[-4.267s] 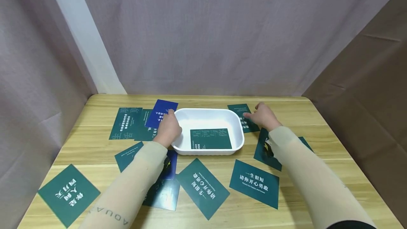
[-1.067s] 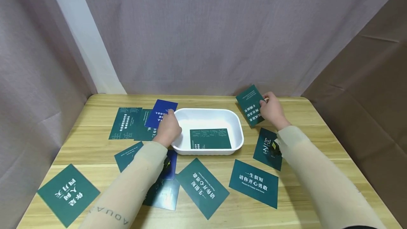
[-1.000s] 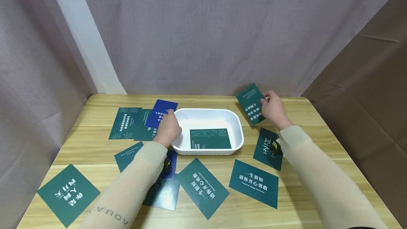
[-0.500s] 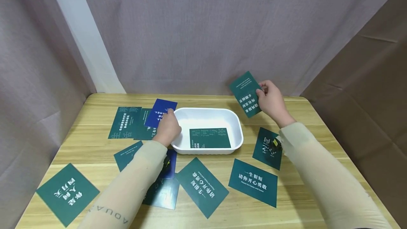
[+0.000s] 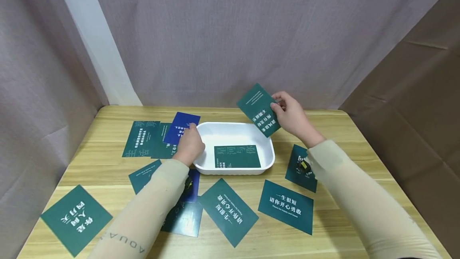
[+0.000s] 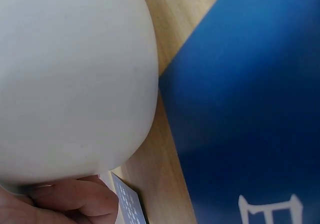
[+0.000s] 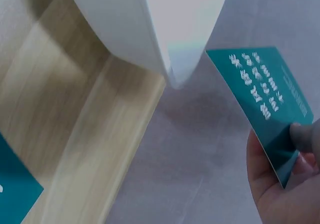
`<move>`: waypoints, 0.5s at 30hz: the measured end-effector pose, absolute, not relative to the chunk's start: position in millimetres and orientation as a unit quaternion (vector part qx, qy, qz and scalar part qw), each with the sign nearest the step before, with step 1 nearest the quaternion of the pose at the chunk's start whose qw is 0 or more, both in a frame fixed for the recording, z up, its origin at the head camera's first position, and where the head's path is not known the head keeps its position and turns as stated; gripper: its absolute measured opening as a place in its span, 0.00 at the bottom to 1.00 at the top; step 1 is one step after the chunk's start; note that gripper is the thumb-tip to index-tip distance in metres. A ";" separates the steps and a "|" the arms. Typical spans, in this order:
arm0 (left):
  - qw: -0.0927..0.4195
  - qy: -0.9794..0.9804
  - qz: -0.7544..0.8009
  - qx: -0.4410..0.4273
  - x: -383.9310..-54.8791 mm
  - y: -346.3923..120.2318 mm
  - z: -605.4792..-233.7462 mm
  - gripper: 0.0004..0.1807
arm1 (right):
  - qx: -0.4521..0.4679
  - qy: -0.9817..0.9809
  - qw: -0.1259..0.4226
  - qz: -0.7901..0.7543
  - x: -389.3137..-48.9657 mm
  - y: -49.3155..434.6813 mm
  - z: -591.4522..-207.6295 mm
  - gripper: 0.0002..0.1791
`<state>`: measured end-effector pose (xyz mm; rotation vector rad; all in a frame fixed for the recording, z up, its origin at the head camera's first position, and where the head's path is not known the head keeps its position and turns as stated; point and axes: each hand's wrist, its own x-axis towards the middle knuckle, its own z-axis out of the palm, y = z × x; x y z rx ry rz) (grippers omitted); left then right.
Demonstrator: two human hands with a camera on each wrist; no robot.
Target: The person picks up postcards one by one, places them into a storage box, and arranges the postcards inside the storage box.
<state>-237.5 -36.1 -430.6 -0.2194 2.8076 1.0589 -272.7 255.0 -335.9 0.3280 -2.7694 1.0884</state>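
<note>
A white plastic basin (image 5: 233,171) sits mid-table, with one dark green card (image 5: 237,156) lying flat inside. My left hand (image 5: 190,146) grips its left rim; in the left wrist view the curled fingers (image 6: 82,199) are at the basin's edge (image 6: 80,84). Between thumb and fingers, my right hand (image 5: 292,116) pinches another green card (image 5: 258,106) with white lettering, raised and tilted above the basin's back right corner. The right wrist view shows the thumb on the front of that card (image 7: 260,92) and the other fingers behind it.
Left of the basin, a blue card (image 5: 182,125) overlaps green ones (image 5: 141,139). More cards lie in front: one at far left (image 5: 77,220), a diamond-turned one (image 5: 229,212), one at right (image 5: 286,207). Another (image 5: 296,163) is partly behind the right sleeve. A curtain hangs behind the table.
My right hand has picked a green card up from the table at the basin's right, lifted it, then carried it left over the basin's corner. My left hand stays on the rim.
</note>
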 end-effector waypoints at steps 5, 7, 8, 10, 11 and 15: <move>0.067 0.930 0.353 -0.076 -237.9 -35.3 -431.8 0.41 | 0.138 -0.927 0.035 0.346 -271.5 243.8 -341.4 0.12; 0.068 0.930 0.353 -0.077 -238.0 -35.0 -431.7 0.41 | 0.148 -0.928 0.018 0.340 -270.2 240.3 -344.3 0.12; 0.069 0.930 0.354 -0.078 -238.1 -34.9 -431.7 0.41 | 0.152 -0.929 0.010 0.337 -269.3 238.6 -345.8 0.12; 0.070 0.929 0.354 -0.079 -238.0 -34.8 -431.5 0.41 | 0.162 -0.930 -0.003 0.330 -268.4 236.0 -349.6 0.12; 0.070 0.929 0.355 -0.079 -238.0 -34.7 -431.3 0.41 | 0.166 -0.931 -0.008 0.325 -267.8 234.3 -351.1 0.12; 0.071 0.929 0.355 -0.080 -237.8 -34.3 -430.9 0.41 | 0.177 -0.936 -0.023 0.302 -267.0 227.2 -357.0 0.12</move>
